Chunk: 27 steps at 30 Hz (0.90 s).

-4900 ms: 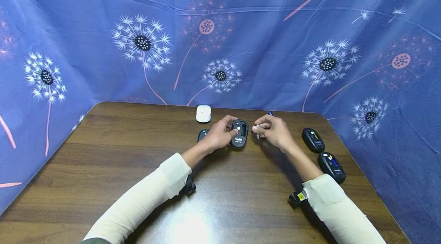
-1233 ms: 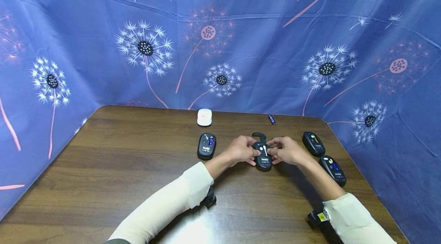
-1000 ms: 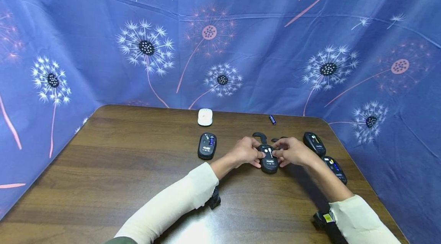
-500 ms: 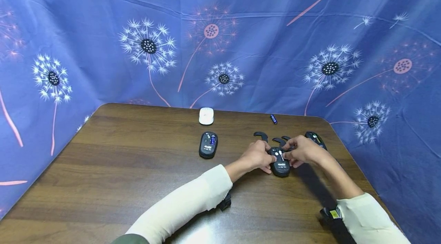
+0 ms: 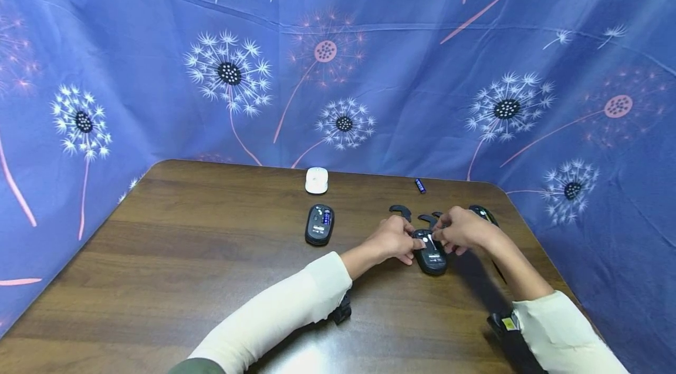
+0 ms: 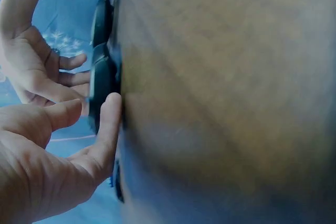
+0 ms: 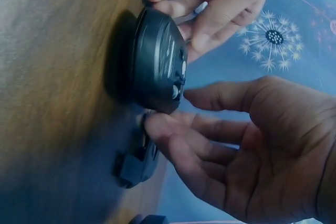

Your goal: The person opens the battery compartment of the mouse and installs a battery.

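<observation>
A black computer mouse (image 5: 432, 261) lies upside down on the table between both hands. Its battery slot is uncovered, and a silver-white battery (image 5: 428, 240) shows in it. The left hand (image 5: 393, 238) holds the mouse's left side, thumb over the underside and fingers low along the edge. From the other side the right hand (image 5: 466, 228) grips the slot end; in the right wrist view its thumb tip is at the slot and its fingers are at the mouse's (image 7: 157, 61) end. Behind the mouse lie dark curved battery covers (image 5: 400, 211).
A blue battery (image 5: 420, 186) lies near the back edge. To the left are an upturned black mouse (image 5: 319, 226) with a blue battery inside and a white mouse (image 5: 317, 181). Another black mouse (image 5: 484, 214) sits at the right, partly behind the right hand.
Earlier the left hand held the mouse tilted with its slot bare, and the right hand held a battery. A battery is in the slot now, and both hands and mouse have shifted right.
</observation>
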Motion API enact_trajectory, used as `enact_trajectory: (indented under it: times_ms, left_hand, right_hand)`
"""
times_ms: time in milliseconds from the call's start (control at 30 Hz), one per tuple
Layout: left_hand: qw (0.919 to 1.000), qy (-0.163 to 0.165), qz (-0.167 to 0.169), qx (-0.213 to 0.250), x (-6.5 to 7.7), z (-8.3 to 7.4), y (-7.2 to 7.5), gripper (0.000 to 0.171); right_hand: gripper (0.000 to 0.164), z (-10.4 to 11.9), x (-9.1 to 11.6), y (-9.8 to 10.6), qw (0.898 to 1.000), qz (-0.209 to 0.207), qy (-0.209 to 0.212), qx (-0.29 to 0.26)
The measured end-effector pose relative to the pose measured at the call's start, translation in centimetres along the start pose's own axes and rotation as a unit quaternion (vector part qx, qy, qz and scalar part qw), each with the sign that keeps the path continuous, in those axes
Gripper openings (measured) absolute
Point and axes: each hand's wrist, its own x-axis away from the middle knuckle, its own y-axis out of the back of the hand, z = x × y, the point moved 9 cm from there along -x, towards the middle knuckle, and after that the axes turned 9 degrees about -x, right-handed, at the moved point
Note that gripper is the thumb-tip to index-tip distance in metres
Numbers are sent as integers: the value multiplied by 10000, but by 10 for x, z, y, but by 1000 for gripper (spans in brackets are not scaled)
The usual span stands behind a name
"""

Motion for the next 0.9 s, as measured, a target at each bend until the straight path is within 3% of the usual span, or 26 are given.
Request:
enact_trajectory:
  times_ms: [267,500,700,900]
  left_hand:
    - [9989,-379,42,269,4,-15,30,38]
    - [9948,-621,-406,695,-3,-25,76,33]
    - [9935,-645,-746,568,-5,-20,115,35]
    - [9896,-537,-1305,267,-4,-9,149,34]
  right_hand:
    - [35,14,-2,9,9953,-517,-139,810]
    - [31,35,-17,14,9933,-833,233,765]
    - [34,59,-32,7,9899,-1120,638,595]
    - [37,84,-49,-4,9852,-1306,1049,355]
